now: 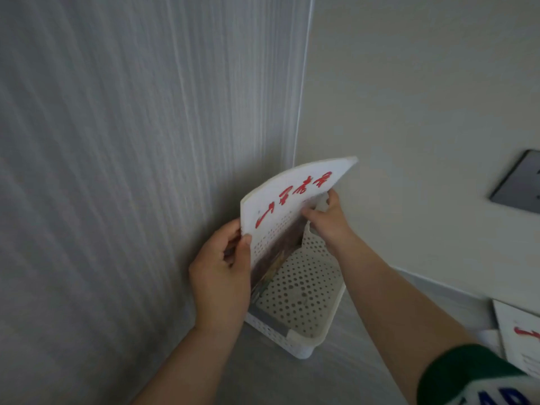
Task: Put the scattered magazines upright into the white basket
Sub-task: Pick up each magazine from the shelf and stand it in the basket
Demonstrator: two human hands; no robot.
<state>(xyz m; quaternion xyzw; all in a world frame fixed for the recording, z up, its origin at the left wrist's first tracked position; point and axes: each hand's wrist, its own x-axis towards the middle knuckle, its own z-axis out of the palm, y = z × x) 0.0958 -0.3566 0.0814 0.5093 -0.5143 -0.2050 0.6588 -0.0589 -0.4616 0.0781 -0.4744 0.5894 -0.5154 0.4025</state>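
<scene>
A white perforated basket (304,290) stands on the floor in a room corner. A white magazine with red characters (289,197) stands upright inside it along the left side, its top bending over to the right. My left hand (222,273) grips the magazine's near edge, thumb on the cover. My right hand (328,220) holds the basket's far rim, fingers curled over it beneath the magazine's top corner. Dark printed pages show behind the cover low in the basket.
A grey textured wall (117,171) runs close on the left and a plain wall (409,112) behind. Another white magazine with red marks (520,337) lies at the right edge. A grey wall plate (520,182) sits at the right.
</scene>
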